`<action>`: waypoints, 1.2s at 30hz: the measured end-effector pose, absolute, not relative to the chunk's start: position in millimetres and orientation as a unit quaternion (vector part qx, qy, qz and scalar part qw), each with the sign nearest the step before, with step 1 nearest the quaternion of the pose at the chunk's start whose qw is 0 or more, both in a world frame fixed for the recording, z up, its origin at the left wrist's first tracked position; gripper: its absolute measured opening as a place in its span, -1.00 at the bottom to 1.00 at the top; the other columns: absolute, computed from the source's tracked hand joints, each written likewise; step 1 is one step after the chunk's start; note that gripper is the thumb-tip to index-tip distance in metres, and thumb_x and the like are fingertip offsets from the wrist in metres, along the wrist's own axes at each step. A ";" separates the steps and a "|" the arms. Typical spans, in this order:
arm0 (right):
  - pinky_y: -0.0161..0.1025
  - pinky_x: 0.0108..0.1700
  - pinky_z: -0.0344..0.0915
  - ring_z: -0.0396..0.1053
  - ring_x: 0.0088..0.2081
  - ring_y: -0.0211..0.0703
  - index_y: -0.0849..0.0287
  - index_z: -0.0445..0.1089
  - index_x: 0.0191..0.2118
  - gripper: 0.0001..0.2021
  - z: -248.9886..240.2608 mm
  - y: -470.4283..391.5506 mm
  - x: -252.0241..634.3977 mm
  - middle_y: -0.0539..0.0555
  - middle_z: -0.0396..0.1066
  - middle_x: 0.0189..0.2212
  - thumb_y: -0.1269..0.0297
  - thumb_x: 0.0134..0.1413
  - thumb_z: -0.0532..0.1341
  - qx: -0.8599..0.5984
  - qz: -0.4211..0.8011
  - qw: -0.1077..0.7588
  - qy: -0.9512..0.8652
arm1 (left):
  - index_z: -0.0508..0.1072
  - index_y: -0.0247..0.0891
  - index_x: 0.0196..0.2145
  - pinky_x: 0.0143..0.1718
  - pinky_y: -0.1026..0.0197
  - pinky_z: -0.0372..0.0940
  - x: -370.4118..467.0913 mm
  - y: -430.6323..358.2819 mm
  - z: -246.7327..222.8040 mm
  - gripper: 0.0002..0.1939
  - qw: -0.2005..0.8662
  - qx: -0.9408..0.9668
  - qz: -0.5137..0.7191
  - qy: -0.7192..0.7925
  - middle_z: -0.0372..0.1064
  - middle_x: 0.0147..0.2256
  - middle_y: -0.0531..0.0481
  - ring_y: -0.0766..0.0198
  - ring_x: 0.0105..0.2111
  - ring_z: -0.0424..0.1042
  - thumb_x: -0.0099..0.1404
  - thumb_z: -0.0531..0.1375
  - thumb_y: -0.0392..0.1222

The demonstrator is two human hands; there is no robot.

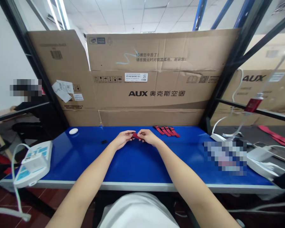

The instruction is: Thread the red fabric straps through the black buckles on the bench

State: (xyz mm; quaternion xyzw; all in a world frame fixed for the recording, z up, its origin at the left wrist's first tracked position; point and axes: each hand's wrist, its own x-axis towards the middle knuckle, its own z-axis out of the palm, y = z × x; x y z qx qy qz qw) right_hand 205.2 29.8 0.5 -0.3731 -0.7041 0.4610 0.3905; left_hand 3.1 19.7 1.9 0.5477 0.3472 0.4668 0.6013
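Note:
A short red strap [136, 136] with a dark end is held between my two hands above the blue table [137, 164]. My left hand [124, 139] pinches its dark left end, and the fingers of my right hand [147, 136] are closed on its right end. Just right of my hands, several red straps with black ends [167, 131] lie side by side near the back of the table. To the left of my left hand lies a small black piece [104, 142].
A white power strip [34, 163] with a plugged-in adapter sits at the table's left edge. A white round object [73, 131] lies at the back left. Cardboard [142, 101] stands behind the table. Chargers and cables [261, 158] are at the right. A person sits far left.

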 end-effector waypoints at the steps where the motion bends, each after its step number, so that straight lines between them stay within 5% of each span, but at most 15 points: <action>1: -0.37 -0.49 0.22 0.31 -0.54 -0.29 0.19 0.37 -0.38 -0.82 1.0 29.6 205.8 -0.01 0.38 -0.59 0.18 -0.03 0.26 -0.374 0.453 0.389 -0.709 | 0.54 -0.34 -0.12 -0.26 0.23 0.26 2.7 20.1 2.1 -0.54 0.602 0.546 0.470 0.344 0.49 -0.32 -0.12 0.29 -0.34 0.42 0.00 0.43 -0.18; 16: -0.36 -0.51 0.14 0.22 -0.56 -0.32 0.19 0.36 -0.38 -0.75 4.7 23.9 206.6 -0.03 0.33 -0.58 0.09 -0.04 0.25 -0.363 0.448 0.373 -0.727 | 0.56 -0.35 -0.14 -0.18 0.17 0.34 5.5 17.4 -1.5 -0.55 0.618 0.548 0.454 0.334 0.51 -0.21 -0.17 0.21 -0.24 0.46 -0.04 0.44 -0.26; 22: -0.39 -0.49 0.08 0.16 -0.50 -0.33 0.09 0.37 -0.17 -0.65 4.5 18.6 195.9 -0.08 0.27 -0.47 -0.02 -0.02 0.24 -0.339 0.492 0.417 -0.684 | 0.49 -0.35 -0.21 -0.17 0.13 0.37 10.0 15.1 -0.9 -0.59 0.608 0.538 0.475 0.338 0.51 -0.29 -0.14 0.22 -0.29 0.49 -0.07 0.43 -0.37; 26: -0.35 -0.35 0.14 0.23 -0.38 -0.27 0.16 0.41 -0.31 -0.73 2.7 17.5 191.8 -0.04 0.32 -0.41 0.08 -0.10 0.31 -0.343 0.432 0.413 -0.724 | 0.44 -0.34 -0.16 -0.11 0.10 0.36 10.4 12.8 3.5 -0.57 0.601 0.581 0.428 0.345 0.52 -0.26 -0.14 0.20 -0.26 0.50 -0.02 0.40 -0.37; 28: -0.32 -0.31 0.14 0.23 -0.36 -0.25 0.18 0.41 -0.40 -0.76 1.6 19.7 192.2 -0.02 0.34 -0.42 0.10 -0.11 0.31 -0.363 0.412 0.415 -0.725 | 0.45 -0.33 -0.14 -0.10 0.11 0.36 5.3 13.5 10.3 -0.62 0.529 0.647 0.381 0.395 0.51 -0.23 -0.14 0.19 -0.23 0.50 0.05 0.35 -0.37; 32: -0.28 -0.27 0.15 0.26 -0.37 -0.22 0.18 0.41 -0.43 -0.73 -1.0 28.3 196.1 -0.01 0.37 -0.45 0.07 -0.17 0.33 -0.370 0.449 0.460 -0.671 | 0.52 -0.27 -0.29 -0.03 0.11 0.29 -29.6 19.2 29.0 -0.83 0.197 0.702 0.303 0.613 0.50 -0.23 -0.10 0.13 -0.15 0.47 0.10 0.31 -0.34; 36: -0.28 -0.29 0.16 0.24 -0.44 -0.26 0.17 0.37 -0.45 -0.69 -4.6 36.5 199.8 -0.05 0.36 -0.52 0.05 -0.27 0.37 -0.346 0.518 0.513 -0.591 | 0.46 -0.28 -0.48 0.10 -0.01 0.15 -80.1 24.3 38.7 -0.88 0.108 0.643 0.299 0.697 0.47 -0.19 -0.22 -0.10 0.07 0.30 0.01 0.35 -0.35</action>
